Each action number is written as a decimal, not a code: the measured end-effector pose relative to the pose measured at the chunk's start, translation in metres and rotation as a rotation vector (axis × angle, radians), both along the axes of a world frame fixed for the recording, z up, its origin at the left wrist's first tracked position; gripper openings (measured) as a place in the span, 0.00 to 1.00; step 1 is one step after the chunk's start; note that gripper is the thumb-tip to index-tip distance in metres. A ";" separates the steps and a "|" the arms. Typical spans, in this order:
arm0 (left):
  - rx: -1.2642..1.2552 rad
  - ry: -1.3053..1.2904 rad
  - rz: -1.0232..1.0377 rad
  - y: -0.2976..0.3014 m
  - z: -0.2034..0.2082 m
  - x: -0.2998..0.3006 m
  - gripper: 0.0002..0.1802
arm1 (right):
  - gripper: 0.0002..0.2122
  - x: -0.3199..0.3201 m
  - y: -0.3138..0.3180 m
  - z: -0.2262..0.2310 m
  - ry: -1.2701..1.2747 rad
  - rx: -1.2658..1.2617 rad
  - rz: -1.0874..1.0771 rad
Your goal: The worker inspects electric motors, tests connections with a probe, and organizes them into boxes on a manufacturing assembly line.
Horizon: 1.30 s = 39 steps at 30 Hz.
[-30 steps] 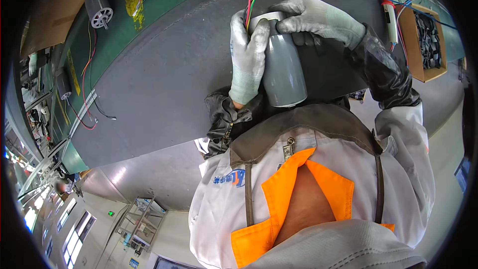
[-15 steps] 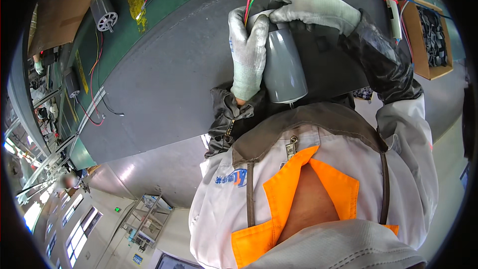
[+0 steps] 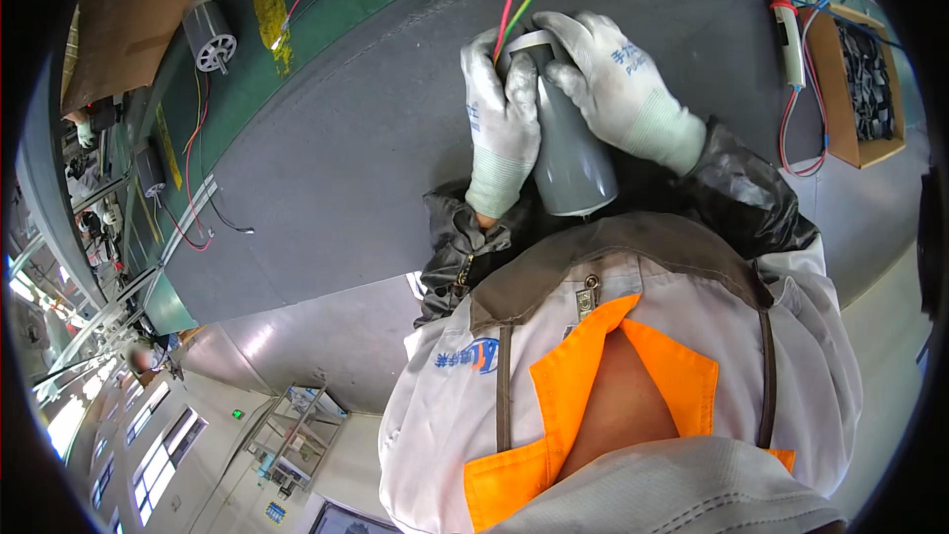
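Observation:
A grey cylindrical motor (image 3: 573,166) lies on the dark mat in front of my body, its near end close to my apron. Along its far left side, my left hand (image 3: 500,104), in a white glove, has its fingers wrapped round the casing. My right hand (image 3: 625,87), gloved alike, grips the far right side with thumb and fingers. A pale rim (image 3: 532,41) shows at the far end between both hands. Red and yellow-green wires (image 3: 513,10) come out there and run up and left across the mat; where they enter is partly hidden by my left fingers.
Two more motors, one upper left (image 3: 210,32) and one lower (image 3: 148,170), lie on the green surface with trailing wires. A cardboard box (image 3: 850,89) of dark parts stands at the right, beside a red-and-white tool (image 3: 788,40) with cables. Cardboard (image 3: 138,10) sits far left.
My right hand has come down from the motor's far end onto its right side, and its fingers are now round the casing. The wires bend over to the left more than before.

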<state>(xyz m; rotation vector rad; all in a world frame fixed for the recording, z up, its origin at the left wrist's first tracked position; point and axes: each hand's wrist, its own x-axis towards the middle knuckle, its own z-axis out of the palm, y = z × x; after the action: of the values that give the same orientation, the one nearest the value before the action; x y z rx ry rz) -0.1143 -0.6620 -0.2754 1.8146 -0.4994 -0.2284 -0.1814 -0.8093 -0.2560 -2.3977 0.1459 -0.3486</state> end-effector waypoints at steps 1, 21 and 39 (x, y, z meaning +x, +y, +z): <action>0.002 0.011 -0.002 -0.003 0.001 0.002 0.18 | 0.17 0.006 0.002 -0.006 0.011 0.002 -0.002; -0.051 -0.421 0.178 -0.007 -0.003 0.006 0.16 | 0.08 0.016 -0.008 0.008 -0.248 -0.117 -0.061; 0.212 -0.044 0.090 0.033 -0.002 -0.050 0.27 | 0.37 -0.034 -0.035 -0.010 -0.091 -0.342 0.370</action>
<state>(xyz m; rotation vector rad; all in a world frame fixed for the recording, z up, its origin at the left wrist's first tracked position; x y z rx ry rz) -0.1640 -0.6290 -0.2774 2.0476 -0.4363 -0.1851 -0.2156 -0.8443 -0.2655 -2.6674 -0.4262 -0.3268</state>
